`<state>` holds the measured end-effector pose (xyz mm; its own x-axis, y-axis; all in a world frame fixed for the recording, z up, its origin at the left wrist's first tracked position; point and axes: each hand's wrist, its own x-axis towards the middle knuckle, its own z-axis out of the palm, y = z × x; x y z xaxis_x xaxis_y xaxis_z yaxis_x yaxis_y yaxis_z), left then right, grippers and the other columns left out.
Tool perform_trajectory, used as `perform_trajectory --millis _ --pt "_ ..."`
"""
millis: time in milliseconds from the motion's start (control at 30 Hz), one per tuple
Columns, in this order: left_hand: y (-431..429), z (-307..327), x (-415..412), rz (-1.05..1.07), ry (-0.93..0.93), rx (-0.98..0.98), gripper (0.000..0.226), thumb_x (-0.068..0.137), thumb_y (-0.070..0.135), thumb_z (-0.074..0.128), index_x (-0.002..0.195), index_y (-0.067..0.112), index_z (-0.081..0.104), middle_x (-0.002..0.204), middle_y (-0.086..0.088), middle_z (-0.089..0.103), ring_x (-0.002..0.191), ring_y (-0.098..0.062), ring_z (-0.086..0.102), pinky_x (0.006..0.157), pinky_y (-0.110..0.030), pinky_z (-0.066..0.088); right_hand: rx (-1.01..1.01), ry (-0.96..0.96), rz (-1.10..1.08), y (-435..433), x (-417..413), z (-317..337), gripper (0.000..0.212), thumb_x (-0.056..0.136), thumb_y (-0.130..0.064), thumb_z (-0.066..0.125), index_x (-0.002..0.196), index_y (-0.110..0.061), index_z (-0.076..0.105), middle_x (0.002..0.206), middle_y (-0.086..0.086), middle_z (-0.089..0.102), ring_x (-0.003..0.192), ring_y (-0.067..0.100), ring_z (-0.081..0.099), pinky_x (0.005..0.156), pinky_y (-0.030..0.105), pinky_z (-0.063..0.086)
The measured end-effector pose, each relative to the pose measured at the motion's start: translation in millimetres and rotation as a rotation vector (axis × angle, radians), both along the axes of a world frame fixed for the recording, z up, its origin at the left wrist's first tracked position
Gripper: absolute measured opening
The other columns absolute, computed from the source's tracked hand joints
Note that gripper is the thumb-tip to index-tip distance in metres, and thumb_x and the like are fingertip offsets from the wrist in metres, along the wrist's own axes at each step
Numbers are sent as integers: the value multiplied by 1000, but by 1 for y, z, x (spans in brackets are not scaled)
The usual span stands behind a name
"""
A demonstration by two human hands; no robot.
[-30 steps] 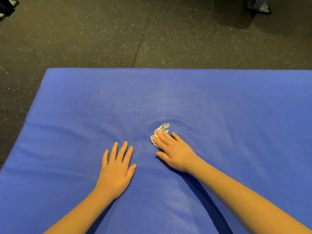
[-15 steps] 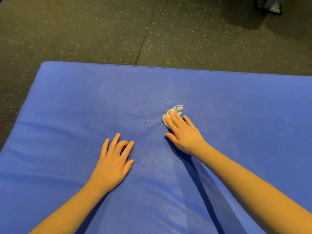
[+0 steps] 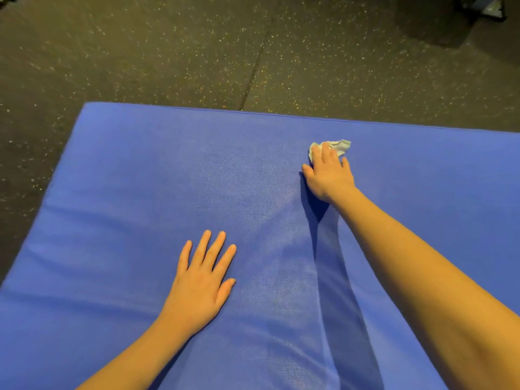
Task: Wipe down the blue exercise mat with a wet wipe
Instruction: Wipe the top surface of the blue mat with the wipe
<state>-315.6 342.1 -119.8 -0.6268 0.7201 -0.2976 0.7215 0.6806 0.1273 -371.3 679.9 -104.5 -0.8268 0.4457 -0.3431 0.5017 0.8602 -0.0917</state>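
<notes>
While the right fingers (image 3: pixel 323 154) lie nearly straight, pressing the crumpled wet wipe (image 3: pixel 342 146) onto the blue mat (image 3: pixel 140 192) near its far edge, right hand (image 3: pixel 327 177) palm-down and arm extended, the left hand (image 3: pixel 201 282) rests flat on the mat, nearer and leftward, fingers spread, holding nothing.

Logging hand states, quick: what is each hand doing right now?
Left hand: open, flat on the blue mat.
Right hand: open, fingers pressing the wet wipe onto the mat.
</notes>
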Motion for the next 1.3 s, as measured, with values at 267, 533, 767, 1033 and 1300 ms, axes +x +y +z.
perform_trajectory --millis 267,533,767,1033,1300 --pt "2 1 -2 10 -29 -13 58 101 49 7 143 18 33 153 -10 34 142 -34 27 109 -57 22 14 82 264 -16 -29 0 57 101 -38 31 151 -15 16 159 8 11 143 24 17 112 44 15" --pt "1 3 -4 -1 -41 -46 58 101 48 6 143 19 33 152 -10 36 142 -34 28 107 -57 24 -143 23 331 -38 -81 7 60 100 -43 34 150 -13 18 159 10 9 142 28 19 111 45 22" --pt "1 7 -7 -25 -30 -45 58 101 48 8 144 19 33 152 -10 35 142 -34 28 106 -56 24 -50 -16 -51 -22 -94 8 63 100 -47 28 152 -14 13 160 6 6 146 23 8 117 47 9" --pt "-10 13 -29 -79 -9 16 54 97 50 28 139 22 46 151 -4 39 140 -27 29 107 -50 23 -49 -3 414 -45 -98 9 57 103 -42 22 155 -23 7 162 -1 1 148 18 4 118 48 3" --pt "-22 9 -37 46 12 -38 62 100 54 10 144 25 42 155 -2 32 144 -30 24 111 -55 16 -121 156 481 -100 -64 -8 63 101 -46 31 154 -22 10 162 -1 0 148 20 1 119 46 3"
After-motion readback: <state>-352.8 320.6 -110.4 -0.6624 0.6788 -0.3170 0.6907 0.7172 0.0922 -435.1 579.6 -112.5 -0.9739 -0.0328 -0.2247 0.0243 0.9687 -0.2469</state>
